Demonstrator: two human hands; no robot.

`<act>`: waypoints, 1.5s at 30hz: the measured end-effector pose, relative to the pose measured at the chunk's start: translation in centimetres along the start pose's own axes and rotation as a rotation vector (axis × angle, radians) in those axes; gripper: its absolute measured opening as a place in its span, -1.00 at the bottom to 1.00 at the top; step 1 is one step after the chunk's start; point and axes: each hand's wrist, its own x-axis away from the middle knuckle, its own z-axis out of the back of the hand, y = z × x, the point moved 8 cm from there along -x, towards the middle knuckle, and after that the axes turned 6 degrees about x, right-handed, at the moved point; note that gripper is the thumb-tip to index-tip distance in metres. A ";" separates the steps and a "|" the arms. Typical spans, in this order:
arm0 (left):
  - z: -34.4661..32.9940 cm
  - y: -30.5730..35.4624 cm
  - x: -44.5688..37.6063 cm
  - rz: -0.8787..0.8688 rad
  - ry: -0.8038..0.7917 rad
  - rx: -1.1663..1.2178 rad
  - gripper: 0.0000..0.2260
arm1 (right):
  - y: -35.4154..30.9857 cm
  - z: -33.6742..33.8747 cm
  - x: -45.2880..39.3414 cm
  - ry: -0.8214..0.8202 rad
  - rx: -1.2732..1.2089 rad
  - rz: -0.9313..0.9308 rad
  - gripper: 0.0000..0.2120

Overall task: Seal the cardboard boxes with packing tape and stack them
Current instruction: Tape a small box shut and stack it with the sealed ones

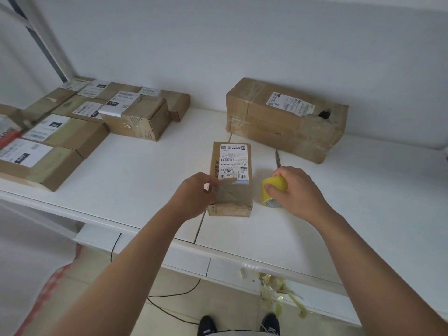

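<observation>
A small cardboard box [231, 166] with a white shipping label lies on the white table [145, 170] in front of me. My left hand [194, 195] is at the box's near left edge, and its fingers pinch a piece of tape over the near part of the lid. To the right of the box, my right hand [293, 190] grips a yellow roll of packing tape [272, 190] that stands on the table.
A large taped box [286, 117] with a torn hole stands at the back right. Several labelled boxes [72, 124] fill the left side. A thin pen-like tool [277, 158] lies behind the roll. Scraps of tape [278, 292] hang off the table's front edge.
</observation>
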 end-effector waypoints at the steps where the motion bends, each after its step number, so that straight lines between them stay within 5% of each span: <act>1: 0.0 0.1 0.0 -0.016 0.009 -0.030 -0.81 | -0.1 0.0 0.0 0.005 0.009 0.006 -0.76; 24: -0.6 1.8 0.1 -0.151 0.037 -0.255 -0.75 | -0.6 -0.5 -0.4 0.011 0.107 0.060 -0.74; 45: -0.7 -0.6 -0.4 -0.061 -0.022 -0.311 -0.61 | -0.1 -1.3 -0.4 -0.028 0.108 0.049 -0.76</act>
